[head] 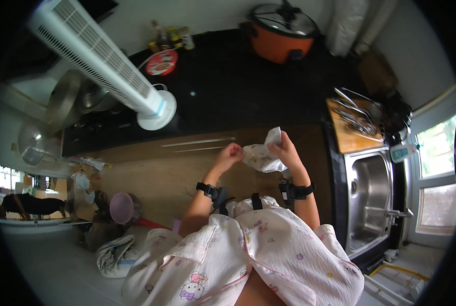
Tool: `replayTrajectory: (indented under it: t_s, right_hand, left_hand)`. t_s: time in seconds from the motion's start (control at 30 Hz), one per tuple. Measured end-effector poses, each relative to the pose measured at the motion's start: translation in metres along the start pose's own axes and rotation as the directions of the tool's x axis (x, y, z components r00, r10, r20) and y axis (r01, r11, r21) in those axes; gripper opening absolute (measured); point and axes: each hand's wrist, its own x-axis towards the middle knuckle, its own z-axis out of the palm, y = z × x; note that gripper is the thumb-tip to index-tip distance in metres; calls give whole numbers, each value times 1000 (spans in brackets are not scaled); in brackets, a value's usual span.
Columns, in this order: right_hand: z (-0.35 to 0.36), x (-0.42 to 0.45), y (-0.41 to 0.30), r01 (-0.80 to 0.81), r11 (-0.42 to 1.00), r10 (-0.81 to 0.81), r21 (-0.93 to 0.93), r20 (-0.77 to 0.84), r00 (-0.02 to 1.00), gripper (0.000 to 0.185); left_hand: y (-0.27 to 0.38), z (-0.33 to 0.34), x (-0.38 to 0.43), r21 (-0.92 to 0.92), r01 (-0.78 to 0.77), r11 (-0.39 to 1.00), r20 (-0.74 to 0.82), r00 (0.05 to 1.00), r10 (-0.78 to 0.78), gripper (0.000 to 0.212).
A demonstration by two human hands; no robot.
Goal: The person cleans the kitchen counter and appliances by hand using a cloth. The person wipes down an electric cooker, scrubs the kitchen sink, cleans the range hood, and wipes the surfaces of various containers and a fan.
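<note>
A crumpled white cloth or tissue (259, 157) with small yellowish marks is stretched between my two hands, in front of the brown cabinet front. My right hand (290, 155) grips its right side between thumb and fingers, and one corner of it sticks up beside the thumb. At its left edge, the fingertips of my left hand (229, 157) are pinched together on the material. Dark straps with small devices circle both forearms. Beyond the hands lies the black countertop (228, 99).
A white tower fan (113, 61) stands on the counter at left, near a red-lidded tub (162, 63) and several bottles (170, 37). An orange electric cooker (281, 44) sits at the back. On the right, utensils (356, 118) rest on a wooden board (341, 139) beside a steel sink (369, 202).
</note>
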Motion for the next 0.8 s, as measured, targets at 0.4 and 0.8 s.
replayTrajectory:
  t_s: [0.4, 0.8]
  right_hand:
    - [333, 63, -73, 492, 747, -152, -447, 605, 782, 45]
    - [486, 149, -103, 606, 693, -292, -391, 616, 732, 20]
  left_hand:
    - [45, -321, -178, 599, 11, 800, -363, 895, 260, 26]
    - [84, -486, -155, 251, -158, 955, -331, 913, 237, 19]
